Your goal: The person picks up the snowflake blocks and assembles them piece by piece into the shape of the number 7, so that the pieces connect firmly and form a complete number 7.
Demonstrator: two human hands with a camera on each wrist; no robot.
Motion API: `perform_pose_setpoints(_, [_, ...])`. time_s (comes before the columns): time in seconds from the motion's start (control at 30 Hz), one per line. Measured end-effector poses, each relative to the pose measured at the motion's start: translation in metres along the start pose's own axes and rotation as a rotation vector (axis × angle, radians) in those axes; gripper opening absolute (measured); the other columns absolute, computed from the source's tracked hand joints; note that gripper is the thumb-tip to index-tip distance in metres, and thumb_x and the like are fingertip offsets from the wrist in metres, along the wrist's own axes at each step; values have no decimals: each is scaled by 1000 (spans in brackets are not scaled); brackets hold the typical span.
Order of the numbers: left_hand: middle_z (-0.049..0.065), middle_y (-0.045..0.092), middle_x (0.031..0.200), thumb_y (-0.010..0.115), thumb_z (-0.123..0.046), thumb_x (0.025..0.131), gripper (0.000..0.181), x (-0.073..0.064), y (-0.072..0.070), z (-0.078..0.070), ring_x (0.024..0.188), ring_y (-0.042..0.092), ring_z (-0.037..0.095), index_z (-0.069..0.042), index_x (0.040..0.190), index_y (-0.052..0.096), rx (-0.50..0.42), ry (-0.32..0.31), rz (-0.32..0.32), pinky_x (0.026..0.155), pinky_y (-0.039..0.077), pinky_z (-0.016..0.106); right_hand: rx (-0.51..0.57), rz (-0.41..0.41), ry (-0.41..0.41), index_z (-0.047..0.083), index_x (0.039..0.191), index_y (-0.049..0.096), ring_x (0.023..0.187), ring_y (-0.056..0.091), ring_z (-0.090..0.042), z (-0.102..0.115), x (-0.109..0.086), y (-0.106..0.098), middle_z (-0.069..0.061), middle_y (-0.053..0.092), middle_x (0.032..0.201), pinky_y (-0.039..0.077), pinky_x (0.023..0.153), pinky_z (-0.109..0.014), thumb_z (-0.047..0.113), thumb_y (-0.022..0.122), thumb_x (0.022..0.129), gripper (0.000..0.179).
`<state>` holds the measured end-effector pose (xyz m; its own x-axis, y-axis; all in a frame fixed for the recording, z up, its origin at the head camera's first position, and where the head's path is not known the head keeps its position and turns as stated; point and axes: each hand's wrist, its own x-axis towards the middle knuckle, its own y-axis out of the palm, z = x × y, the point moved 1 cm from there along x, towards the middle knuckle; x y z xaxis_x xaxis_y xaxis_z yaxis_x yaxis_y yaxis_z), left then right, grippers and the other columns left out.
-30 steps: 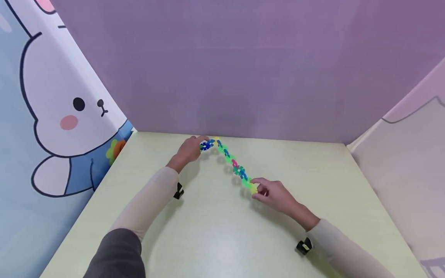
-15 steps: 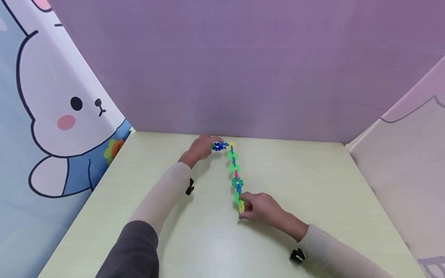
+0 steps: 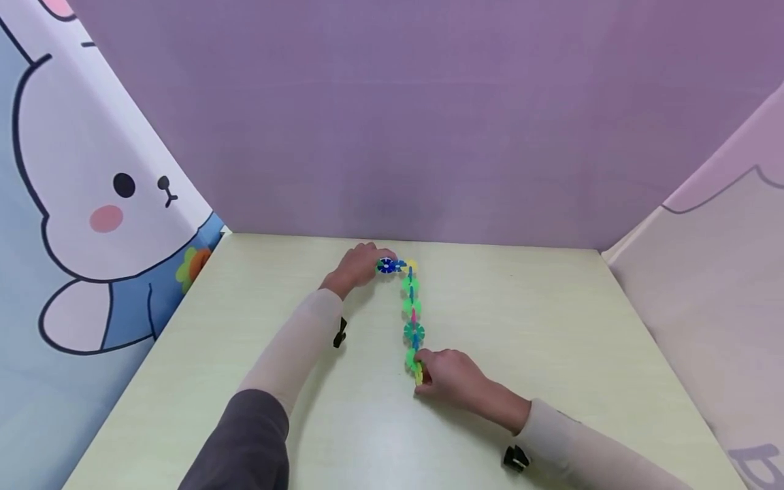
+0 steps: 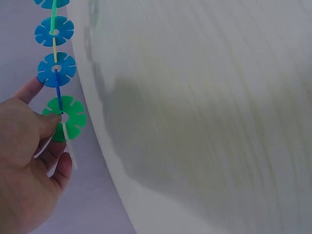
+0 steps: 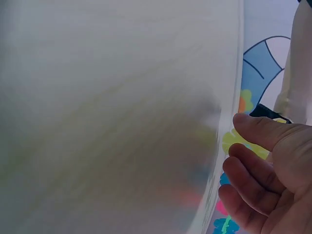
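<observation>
A chain of slotted plastic snowflake discs (image 3: 413, 316) in green, blue, pink and yellow bends like a corner. One leg runs toward the camera, and a short one goes left. My left hand (image 3: 358, 265) pinches the far-left end; in the left wrist view its thumb and fingers hold a green disc (image 4: 73, 117), with a pale disc edge-on below it. My right hand (image 3: 456, 378) holds the yellow disc (image 3: 419, 374) at the near end. In the right wrist view, that yellow disc (image 5: 239, 141) shows partly behind the thumb and fingers; the index finger is hidden.
The pale wooden table (image 3: 539, 327) lies under both arms. A purple panel (image 3: 429, 122) rises along its back edge. Printed side panels stand left and right, the left one with a cartoon rabbit (image 3: 110, 184). Black straps (image 3: 516, 459) sit at the wrists.
The slanted leg of the chain has swung to point straight toward the camera. My right hand has moved left and nearer with its end; my left hand has shifted right.
</observation>
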<state>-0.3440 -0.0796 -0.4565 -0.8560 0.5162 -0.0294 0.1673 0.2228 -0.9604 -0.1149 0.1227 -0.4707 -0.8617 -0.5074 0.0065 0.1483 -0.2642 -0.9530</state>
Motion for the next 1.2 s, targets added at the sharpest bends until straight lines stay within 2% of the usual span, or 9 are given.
perform_pose_setpoints(0.23, [8, 62, 131, 38, -6, 108, 47, -2, 5, 2, 117, 55, 30, -35, 139, 61, -10, 15, -3, 106, 47, 53, -33, -12, -14, 8, 101, 63, 56, 39, -2, 1, 0, 3, 10, 48, 64, 34, 49, -17, 33, 88, 79, 41])
perform_pose_setpoints(0.53, [7, 60, 134, 36, -13, 110, 44, -9, 18, 14, 123, 53, 31, -37, 139, 60, -64, -34, 3, 112, 42, 56, 9, 28, 37, 10, 109, 64, 56, 41, -3, 3, 1, 4, 10, 49, 66, 35, 49, -18, 39, 87, 80, 47])
perform_pose_setpoints(0.87, [9, 62, 131, 41, -7, 108, 46, -14, 15, 15, 117, 56, 30, -33, 141, 60, -28, -11, 4, 107, 47, 52, 38, 50, 54, 12, 110, 63, 57, 43, -4, 5, 4, 3, 11, 51, 67, 36, 50, -19, 41, 88, 78, 50])
perform_pose_setpoints(1.03, [13, 56, 138, 52, -14, 106, 43, -16, 13, 12, 124, 54, 32, -26, 148, 53, -40, -6, 1, 109, 48, 50, 66, 50, 28, 9, 122, 62, 57, 45, -1, 3, 1, -2, 12, 54, 67, 39, 50, -19, 42, 86, 80, 60])
perform_pose_setpoints(1.2, [16, 42, 149, 58, -24, 104, 52, -21, 6, 7, 132, 50, 35, -22, 154, 43, -69, -34, -19, 111, 48, 50, 106, 25, -14, 7, 136, 58, 59, 49, 3, -1, 2, -13, 12, 66, 76, 44, 55, -17, 42, 80, 87, 64])
